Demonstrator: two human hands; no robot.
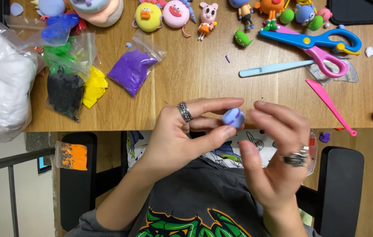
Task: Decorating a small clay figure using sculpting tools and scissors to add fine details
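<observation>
My left hand (182,131) pinches a small lilac clay ball (233,117) with darker purple stripes between thumb and fingers, just over the near edge of the wooden table (195,74). A ring sits on one left finger. My right hand (274,149), also ringed, hovers beside the ball with fingers spread; its fingertips are close to the ball and hold nothing.
Bags of purple (131,70), yellow (94,87), black (65,93) and white clay (2,87) lie at left. Clay figures (175,14) line the far edge. Blue and pink scissors (318,44), a light blue tool (276,68) and a pink tool (330,105) lie at right.
</observation>
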